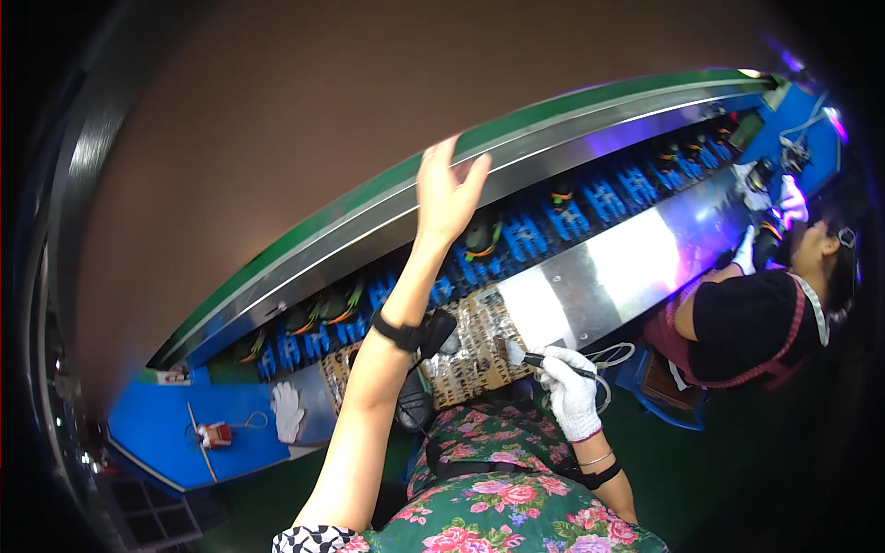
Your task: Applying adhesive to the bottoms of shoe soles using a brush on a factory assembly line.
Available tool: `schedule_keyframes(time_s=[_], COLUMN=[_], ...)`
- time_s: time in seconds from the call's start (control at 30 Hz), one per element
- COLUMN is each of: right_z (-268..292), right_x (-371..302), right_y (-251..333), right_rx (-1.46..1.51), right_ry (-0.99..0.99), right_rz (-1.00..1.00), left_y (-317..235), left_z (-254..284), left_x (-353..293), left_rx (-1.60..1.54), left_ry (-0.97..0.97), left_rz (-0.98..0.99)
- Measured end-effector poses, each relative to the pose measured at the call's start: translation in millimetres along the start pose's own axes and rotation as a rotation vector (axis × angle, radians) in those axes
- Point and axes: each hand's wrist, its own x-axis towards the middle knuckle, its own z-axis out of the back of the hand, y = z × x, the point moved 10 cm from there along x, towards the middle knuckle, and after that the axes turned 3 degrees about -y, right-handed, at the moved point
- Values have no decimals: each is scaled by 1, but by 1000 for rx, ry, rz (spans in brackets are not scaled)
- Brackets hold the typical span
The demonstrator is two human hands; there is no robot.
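My bare left hand [449, 192] is raised over the far side of the line with its thumb and fingers apart. It overlaps the green-edged metal rail [553, 152]; I cannot tell whether it touches it. A white knit glove covers my right hand [569, 392], its fingers closed round a slim black pen-like tool [532, 359]. The tool's pale tip points left over the tape-covered cardboard [479, 341] on the near ledge. A dark, rounded, shoe-like item [414, 405] sits at the cardboard's near edge, partly hidden by my left forearm.
Dark shoe-like pieces with orange and green trim [481, 238] stand along a blue-slatted conveyor [525, 238]. A shiny metal ledge [599, 276] runs before it. At right a co-worker [751, 318] handles a dark item. A spare white glove [288, 411] lies by the blue table [166, 415].
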Motion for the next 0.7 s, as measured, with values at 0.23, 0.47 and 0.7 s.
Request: schedule_keyframes(time_s=[0.23,0.47,0.7], right_z=[43,68,53], right_x=[-33,-55,-44], right_y=[42,59,61], right_rx=[45,47,87], right_ry=[-200,-299,-149], right_rz=[88,122,94], left_y=[29,78,41], left_z=[-165,-159,-30], left_x=[122,179,82], left_rx=[245,452,-63], left_ry=[46,-184,-47], left_rz=[-51,65,147])
